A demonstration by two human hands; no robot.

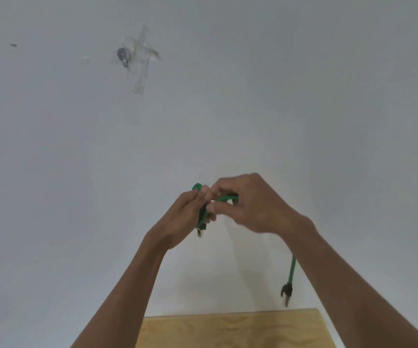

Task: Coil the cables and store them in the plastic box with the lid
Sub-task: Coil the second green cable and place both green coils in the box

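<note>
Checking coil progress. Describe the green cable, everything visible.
The cable is thin, green and looks braided. Both hands hold it up in front of a white wall: the left hand grips a bunch of folded loops, and the right hand pinches a strand beside them. One black-booted plug sticks out below the left hand. The other end hangs free below the right forearm, above the wooden table, not touching it.

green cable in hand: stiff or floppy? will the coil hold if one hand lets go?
Probably floppy: the green cable bends tightly between the left hand and right hand, and its free end hangs straight down. Likely light, since fingertips alone hold it. The dangling plug may swing, and the loops would probably spring loose if released.
</note>
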